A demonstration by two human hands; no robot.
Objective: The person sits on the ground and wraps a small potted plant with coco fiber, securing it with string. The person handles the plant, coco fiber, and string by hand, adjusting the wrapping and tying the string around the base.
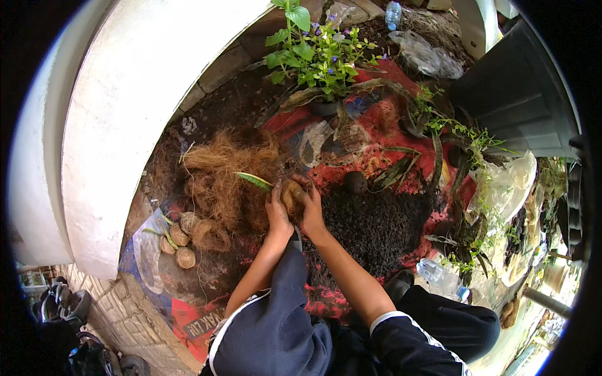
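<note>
Both my left hand (pixel 278 211) and my right hand (pixel 309 204) close around a ball wrapped in brown fibre (pixel 292 196). A green leaf cutting with pale edges (pixel 254 179) sticks out to the left of the ball. Left of my hands lies a loose heap of brown coconut-like fibre (pixel 221 164). Below it, several string-wound fibre balls (pixel 186 257), some with leaf cuttings, sit beside a ring of fibre (pixel 210 235). A pile of dark soil (pixel 371 230) spreads to the right, with a dark round lump (pixel 355 182) at its upper edge.
A red printed sheet (pixel 336 301) covers the ground. A flowering plant (pixel 329 61) stands beyond my hands. Cut leaves (pixel 397 171), a plastic bottle (pixel 439 277), plastic bags (pixel 425 54) and a large dark container (pixel 512 94) are at the right. A curved white wall (pixel 141 94) rises at the left.
</note>
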